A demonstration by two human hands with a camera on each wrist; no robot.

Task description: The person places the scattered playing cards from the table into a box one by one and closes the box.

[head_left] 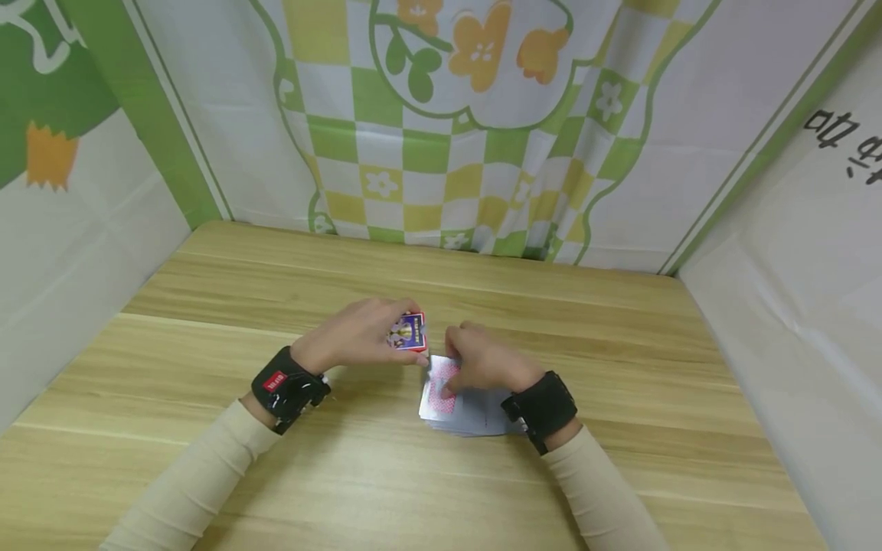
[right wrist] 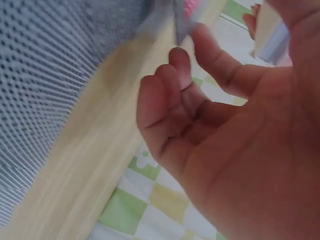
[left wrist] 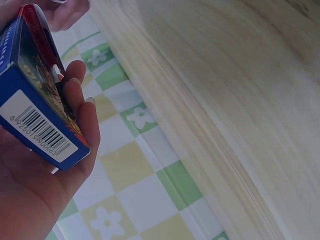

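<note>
My left hand [head_left: 361,333] holds a small playing-card box [head_left: 408,332] between thumb and fingers, above the table. In the left wrist view the box [left wrist: 42,100] shows blue sides, a barcode and a red part at its far end. Just right of it, my right hand [head_left: 489,360] pinches a playing card [head_left: 442,405] with a pink-patterned back and white border. Several pale layers show beneath that card. Only a sliver of the card [right wrist: 191,7] appears in the right wrist view, by the fingertips; the thumb is mostly cut off there.
Under my right hand lies a flat grey-blue spread [head_left: 489,421], likely cards. A dotted grey surface [right wrist: 60,65] fills the right wrist view's left side; its kind is unclear. The wooden table [head_left: 331,474] meets a checked, flowered cloth [head_left: 427,184] at the back.
</note>
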